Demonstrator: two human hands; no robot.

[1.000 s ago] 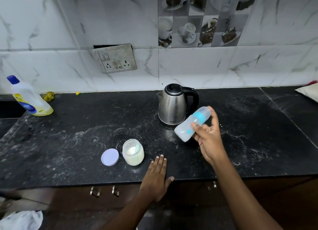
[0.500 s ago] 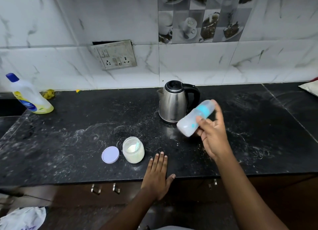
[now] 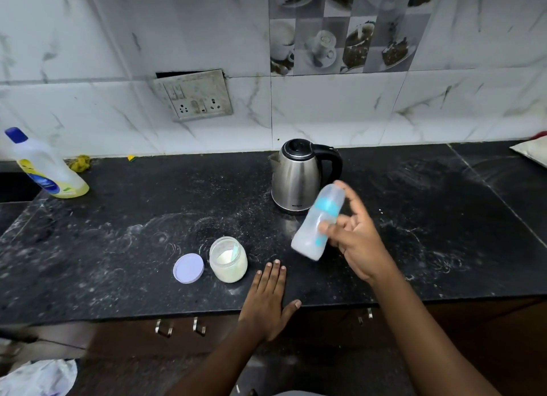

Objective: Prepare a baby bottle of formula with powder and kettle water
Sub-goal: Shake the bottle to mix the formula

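1. We find the right hand (image 3: 358,244) at 3 o'clock of the frame's centre, its fingers curled round the baby bottle (image 3: 321,221).
2. The bottle is held off the bench (image 3: 118,218), tilted, with its capped end towards 1 o'clock and its base towards 7 o'clock. Its outline is blurred; the contents look pale.
3. The left hand (image 3: 268,301) lies flat on the front edge of the bench at 6 o'clock, fingers straight and close together, holding nothing.
4. The kettle (image 3: 296,179) stands upright, lid shut, at 11 o'clock of the bottle.
5. An open jar (image 3: 228,259) of white powder, with a pale scoop (image 3: 235,249) inside, stands at 10 o'clock of the left hand; its lid (image 3: 188,268) lies just beside it at 9 o'clock.
6. A cleaner bottle (image 3: 44,167) stands at the far left of the bench.
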